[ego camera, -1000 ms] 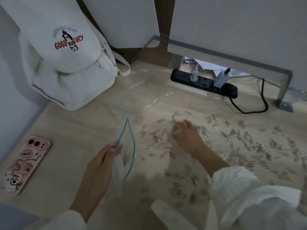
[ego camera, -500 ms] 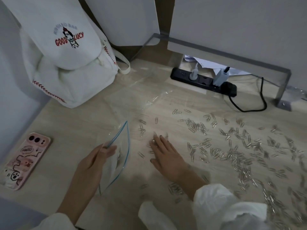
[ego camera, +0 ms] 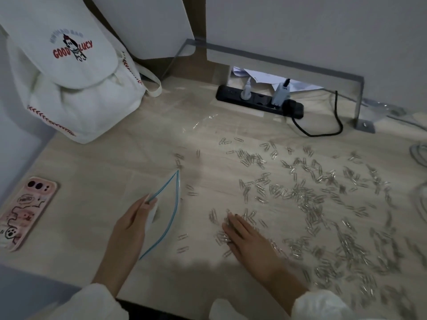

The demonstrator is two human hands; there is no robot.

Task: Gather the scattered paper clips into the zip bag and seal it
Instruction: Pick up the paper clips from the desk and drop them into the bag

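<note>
Left hand, right hand, one zip bag, countless paper clips.

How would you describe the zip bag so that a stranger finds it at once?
Start at the white backpack standing far left, then come nearer to the left hand. It pinches one lip of the zip bag, a clear pouch held open. Only this thing has a blue zip line along its mouth.
</note>
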